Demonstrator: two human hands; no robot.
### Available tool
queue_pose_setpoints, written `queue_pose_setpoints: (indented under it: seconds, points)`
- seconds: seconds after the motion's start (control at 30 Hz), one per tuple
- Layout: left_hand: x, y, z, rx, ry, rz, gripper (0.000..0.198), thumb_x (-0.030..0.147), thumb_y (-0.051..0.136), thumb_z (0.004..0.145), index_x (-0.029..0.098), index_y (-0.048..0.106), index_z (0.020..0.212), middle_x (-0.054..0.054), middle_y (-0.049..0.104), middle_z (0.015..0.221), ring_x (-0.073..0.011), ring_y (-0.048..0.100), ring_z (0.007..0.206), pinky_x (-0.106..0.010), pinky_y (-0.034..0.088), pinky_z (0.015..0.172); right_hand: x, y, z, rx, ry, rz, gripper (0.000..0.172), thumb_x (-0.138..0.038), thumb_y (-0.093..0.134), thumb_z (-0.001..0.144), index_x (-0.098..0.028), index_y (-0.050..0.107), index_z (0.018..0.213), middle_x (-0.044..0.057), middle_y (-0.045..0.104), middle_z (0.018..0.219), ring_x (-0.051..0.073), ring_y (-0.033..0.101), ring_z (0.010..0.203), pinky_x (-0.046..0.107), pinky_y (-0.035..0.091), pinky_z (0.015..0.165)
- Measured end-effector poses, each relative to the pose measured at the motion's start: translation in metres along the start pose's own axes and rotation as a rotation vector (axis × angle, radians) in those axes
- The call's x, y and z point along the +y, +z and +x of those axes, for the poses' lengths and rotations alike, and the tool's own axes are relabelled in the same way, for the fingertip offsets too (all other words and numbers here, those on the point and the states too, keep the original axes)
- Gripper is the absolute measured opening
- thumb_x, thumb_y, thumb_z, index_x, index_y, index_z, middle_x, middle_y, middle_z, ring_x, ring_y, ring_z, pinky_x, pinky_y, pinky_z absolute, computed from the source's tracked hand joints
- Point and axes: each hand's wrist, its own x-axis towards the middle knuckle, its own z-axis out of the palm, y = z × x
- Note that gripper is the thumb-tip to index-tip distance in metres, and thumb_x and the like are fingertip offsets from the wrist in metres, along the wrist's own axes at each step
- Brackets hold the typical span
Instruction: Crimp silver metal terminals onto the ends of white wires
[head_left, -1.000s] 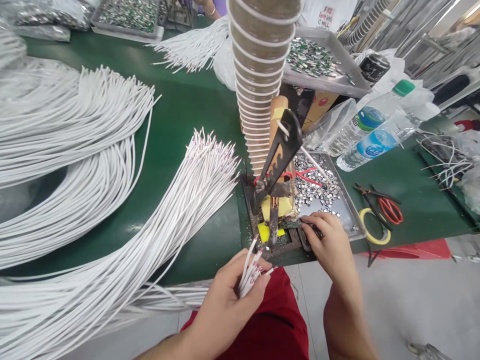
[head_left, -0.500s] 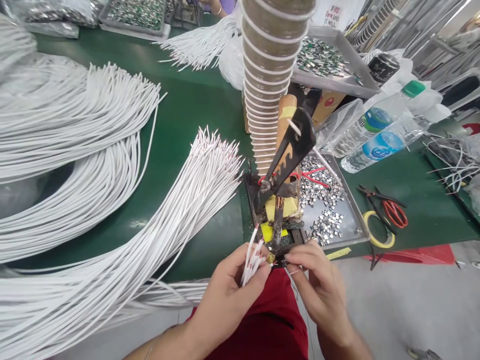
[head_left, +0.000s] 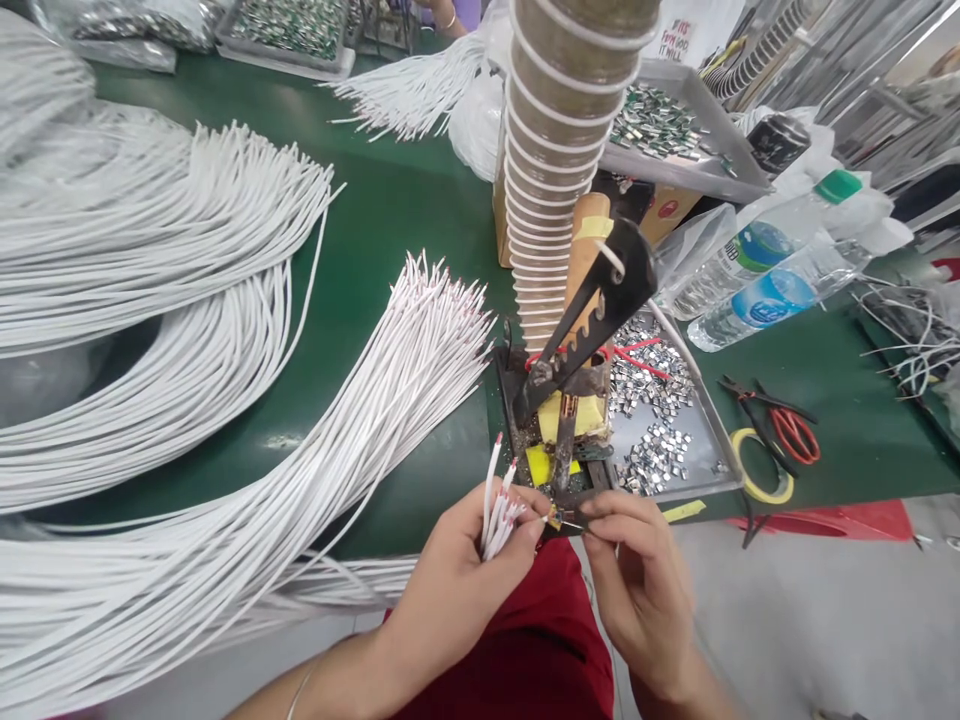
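Observation:
My left hand [head_left: 469,585] is closed around a small bunch of white cables [head_left: 501,515], their reddish stripped ends standing up past the thumb. One cable end is pinched toward a small yellowish piece [head_left: 554,517] at the foot of the stand. My right hand [head_left: 643,580] is closed, thumb and fingertips pinching a thin silvery wire [head_left: 574,525] that looks like solder and points at that spot. Just above hangs the soldering iron [head_left: 564,465], tip down, clamped in a black metal stand [head_left: 555,385]. The exact contact between wire, cable and tip is too small to make out.
A large bundle of white cables [head_left: 390,370] lies left, more behind it. A ribbed hose [head_left: 559,190] rises behind the iron. To the right are a tray [head_left: 716,445] of small metal parts, pliers [head_left: 795,432], a tape roll [head_left: 780,490] and water bottles [head_left: 772,295].
My right hand has lowered slightly, and the thin wire now reaches left to the cable end by my left fingertips. The whole view has shifted a little.

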Motion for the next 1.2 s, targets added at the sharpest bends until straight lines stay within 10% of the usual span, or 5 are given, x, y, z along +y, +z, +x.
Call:
queue_pose_setpoints:
  seconds: [1.2]
  points:
    - [-0.002,0.0,-0.001,-0.09,-0.003,0.03,0.009,0.024,0.062,0.096,0.022,0.064,0.087,0.0,0.067,0.089,-0.0188,0.061,0.085,-0.029,0.049,0.081,-0.001,-0.001,0.004,0.022,-0.052,-0.011,0.022,-0.011,0.068,0.099,-0.023,0.067,0.118,0.002,0.054,0.1,0.018,0.055,0.089,0.036,0.052,0.083]
